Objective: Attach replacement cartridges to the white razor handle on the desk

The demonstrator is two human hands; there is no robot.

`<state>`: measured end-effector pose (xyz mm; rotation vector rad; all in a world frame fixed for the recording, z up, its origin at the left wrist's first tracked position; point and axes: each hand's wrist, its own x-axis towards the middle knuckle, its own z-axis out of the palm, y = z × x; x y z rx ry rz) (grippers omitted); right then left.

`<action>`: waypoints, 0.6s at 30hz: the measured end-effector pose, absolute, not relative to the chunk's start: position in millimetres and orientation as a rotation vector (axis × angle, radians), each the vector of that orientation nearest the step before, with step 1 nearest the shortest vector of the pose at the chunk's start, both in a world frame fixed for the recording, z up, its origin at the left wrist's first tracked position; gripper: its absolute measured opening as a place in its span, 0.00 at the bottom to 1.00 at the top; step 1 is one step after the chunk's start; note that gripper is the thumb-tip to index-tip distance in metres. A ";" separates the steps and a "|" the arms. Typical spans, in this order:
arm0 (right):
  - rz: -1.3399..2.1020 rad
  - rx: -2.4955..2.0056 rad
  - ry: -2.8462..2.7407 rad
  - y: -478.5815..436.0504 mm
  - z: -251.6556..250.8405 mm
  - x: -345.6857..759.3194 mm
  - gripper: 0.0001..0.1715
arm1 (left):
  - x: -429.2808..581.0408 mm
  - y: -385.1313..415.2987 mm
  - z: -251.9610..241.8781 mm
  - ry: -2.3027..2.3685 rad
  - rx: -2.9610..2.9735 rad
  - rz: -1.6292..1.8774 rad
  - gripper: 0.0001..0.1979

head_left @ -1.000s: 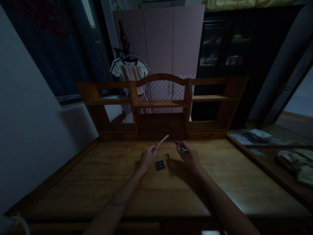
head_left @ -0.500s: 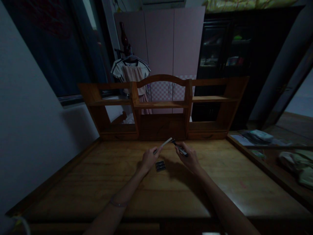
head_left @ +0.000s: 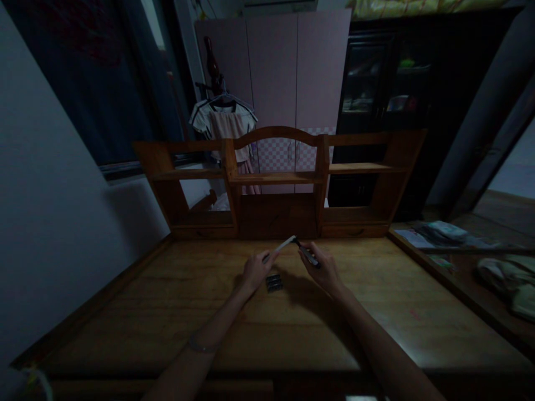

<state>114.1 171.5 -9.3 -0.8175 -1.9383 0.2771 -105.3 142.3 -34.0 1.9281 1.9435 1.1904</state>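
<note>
My left hand is closed round a thin white stick-like part that points up and to the right. A dark slim pen-like piece is pinched in my right hand, its tip aimed up and to the left. The two tips meet above the wooden desk. A small dark ridged block lies on the desk between my hands, touched by neither. The room is dim, so I cannot name the two pieces for certain.
A wooden shelf unit stands along the desk's back edge. Papers and cloth lie on a surface to the right. A white wall runs along the left. Behind the shelf are a pink wardrobe and hanging clothes.
My hands have drawn closer together. The white part's tip and the dark piece's tip were apart a second ago and now touch.
</note>
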 end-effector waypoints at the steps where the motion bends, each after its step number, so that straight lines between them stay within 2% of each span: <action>1: 0.269 -0.823 -1.935 171.7 -9.4 114.3 0.11 | -105.7 142.6 -34.4 1.953 1.924 1.193 0.24; 6: 0.246 -0.832 -1.918 173.3 -10.2 114.8 0.11 | -105.7 143.2 -35.0 1.945 1.887 1.230 0.24; 18: 0.263 -0.836 -1.927 172.6 -10.8 114.4 0.11 | -99.3 142.3 -34.3 1.565 1.934 1.222 0.25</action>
